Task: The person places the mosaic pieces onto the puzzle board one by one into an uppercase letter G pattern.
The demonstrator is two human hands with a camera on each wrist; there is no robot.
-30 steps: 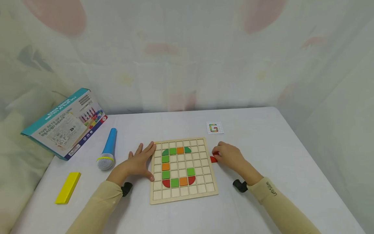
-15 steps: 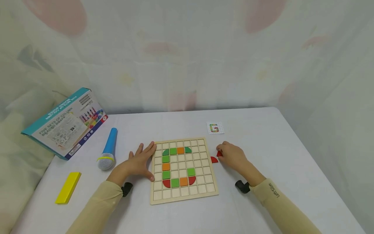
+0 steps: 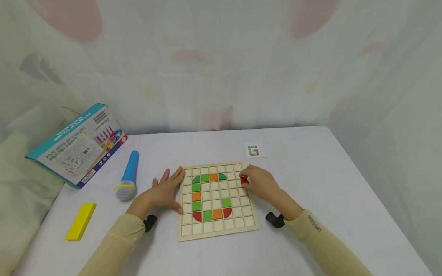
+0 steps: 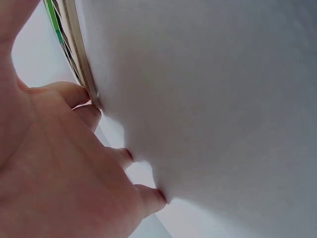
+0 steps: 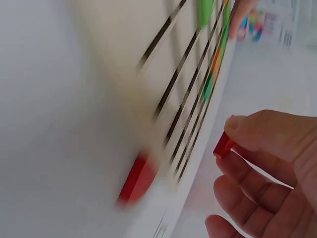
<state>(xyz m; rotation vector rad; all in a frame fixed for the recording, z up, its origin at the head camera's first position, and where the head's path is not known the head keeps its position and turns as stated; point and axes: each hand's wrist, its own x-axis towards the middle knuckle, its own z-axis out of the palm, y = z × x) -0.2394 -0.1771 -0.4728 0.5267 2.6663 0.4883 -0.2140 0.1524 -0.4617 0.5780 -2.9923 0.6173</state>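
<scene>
My right hand (image 3: 261, 183) pinches a small red tile (image 5: 224, 145) between thumb and fingertips, over the right edge of the wooden grid board (image 3: 217, 236) in the head view. Fingers spread, my left hand (image 3: 162, 194) rests at the board's left edge, its thumb and index finger against the frame. Green, orange and red tiles lie in the board's cells, among them a green square (image 3: 226, 202) and a red quarter-round tile (image 3: 227, 212). Another red quarter-round tile (image 5: 138, 179) lies beside the board in the right wrist view; the right hand hides it in the head view.
Behind the board lies a small card (image 3: 254, 150) printed with a coloured letter G. At the left are a blue toy microphone (image 3: 129, 176), a yellow block (image 3: 80, 222) and a printed box (image 3: 77, 145). A patterned cloth (image 3: 214, 69) hangs behind the table.
My right hand first drew a red tile rightward, away from the other red one, then carried it left to the board's right edge. The left hand stays put.
</scene>
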